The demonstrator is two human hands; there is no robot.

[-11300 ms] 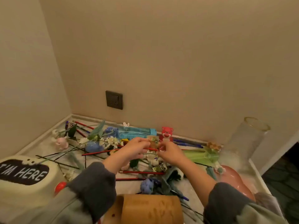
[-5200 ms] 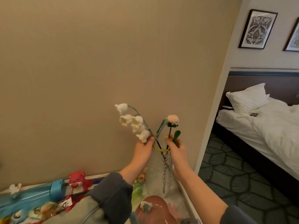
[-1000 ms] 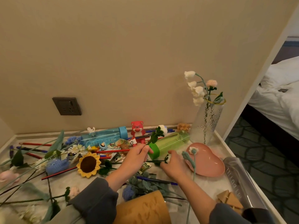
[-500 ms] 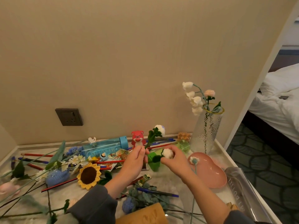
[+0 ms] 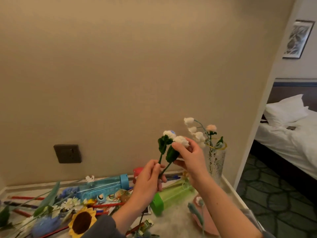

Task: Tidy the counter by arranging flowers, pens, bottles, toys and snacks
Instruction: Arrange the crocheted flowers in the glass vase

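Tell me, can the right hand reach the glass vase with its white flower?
Probably yes. The right hand holds the white flower close beside the glass vase, and nothing stands between them.

Two fuzzy white flowers (image 5: pixel 180 141) with dark green stems are held up just left of the vase (image 5: pixel 216 162), which has white and peach blooms (image 5: pixel 199 135) standing in it. Green bottle (image 5: pixel 173 193) lies on its side left of the vase, blue bottle (image 5: pixel 101 186) further left, sunflower (image 5: pixel 82 222) flat beyond, red pens (image 5: pixel 109 204) scattered around.
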